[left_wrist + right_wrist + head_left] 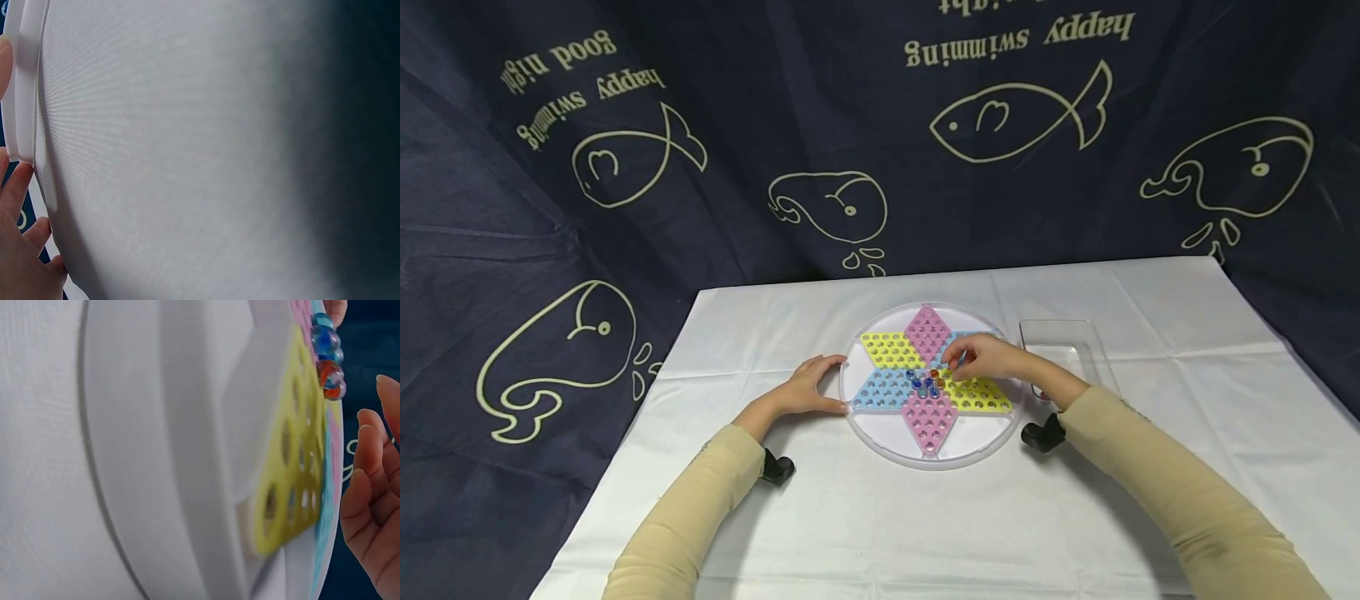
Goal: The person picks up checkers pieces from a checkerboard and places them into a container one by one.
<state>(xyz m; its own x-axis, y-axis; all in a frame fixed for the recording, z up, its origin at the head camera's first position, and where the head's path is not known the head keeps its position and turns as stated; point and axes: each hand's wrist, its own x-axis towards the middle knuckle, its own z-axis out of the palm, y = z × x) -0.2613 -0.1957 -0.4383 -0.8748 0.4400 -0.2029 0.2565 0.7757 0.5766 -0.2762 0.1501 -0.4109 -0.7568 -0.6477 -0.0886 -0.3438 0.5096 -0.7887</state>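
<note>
Over the middle of the round game board (880, 425), the right hand (985, 358) hovers with its fingers bent down toward the small cluster of glass marbles (927, 383) at the centre of the star; the head view suggests the fingertips are drawn together, but whether they pinch a marble cannot be told, and the right wrist view shows the fingers (369, 487) only loosely curved, apart from the marbles (328, 356) and holding nothing visible there. At the board's left edge, the left hand (808, 387) rests on the counter (925, 517) with its fingers spread and relaxed, the fingertips touching the white rim; the left wrist view shows those fingers (19, 250) lying against the rim (25, 81). The board is a white disc with a six-pointed star of holed panels: pink points (928, 329) toward and away from the person, yellow (887, 350) and blue (880, 387) ones at the sides. The marbles, blue and orange-red, sit in the central holes, just below the right hand. Just beside the board on its right stands a clear plastic tray (1060, 337), partly behind the right forearm. Both arms wear beige sleeves (1150, 483), each with a small black wrist camera (1041, 435). A white cloth covers the counter, and behind it hangs a dark blue curtain (550, 208) printed with whales and fish.
</note>
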